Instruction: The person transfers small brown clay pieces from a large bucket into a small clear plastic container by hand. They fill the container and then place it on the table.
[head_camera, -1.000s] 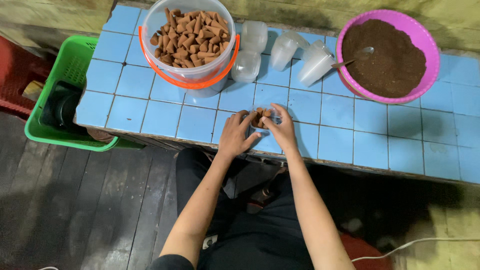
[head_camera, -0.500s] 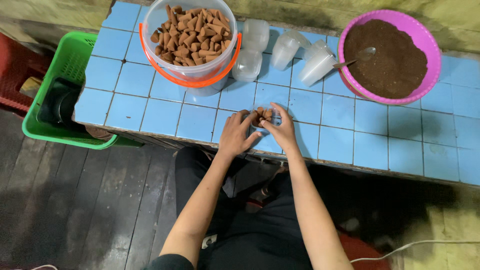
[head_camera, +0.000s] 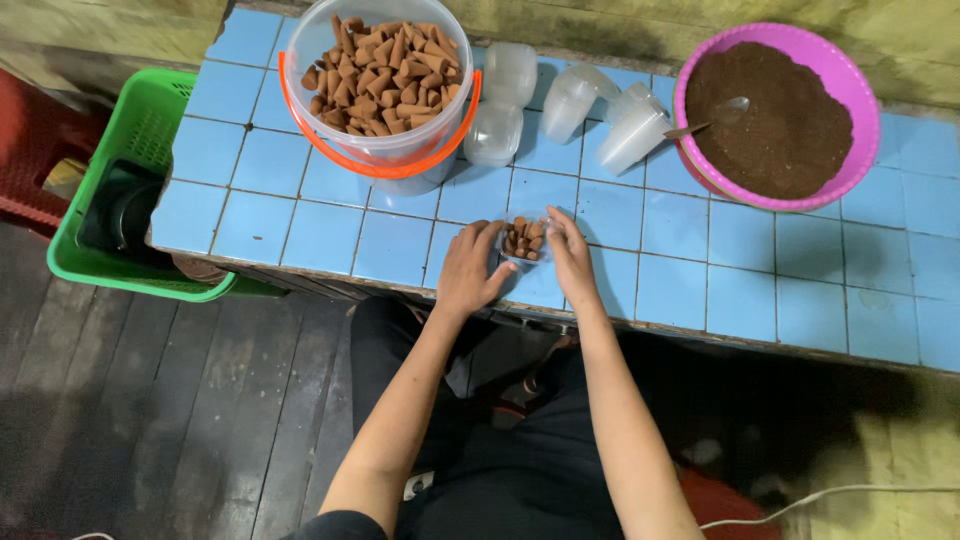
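A small clear plastic cup (head_camera: 523, 241) filled with brown cones stands on the blue tiled counter (head_camera: 660, 270) near its front edge. My left hand (head_camera: 470, 268) rests against the cup's left side, fingers curved around it. My right hand (head_camera: 570, 252) touches its right side with fingers stretched forward. Behind them a clear bucket (head_camera: 385, 85) with an orange handle holds many brown cones.
Several empty clear cups (head_camera: 570, 100) lie tipped between the bucket and a pink bowl (head_camera: 778, 115) of dark brown powder with a spoon in it. A green basket (head_camera: 125, 190) hangs off the counter's left end. Dark wooden floorboards lie below.
Both hands stay around the small cup; the fingers have spread a little, showing more of the cones inside.
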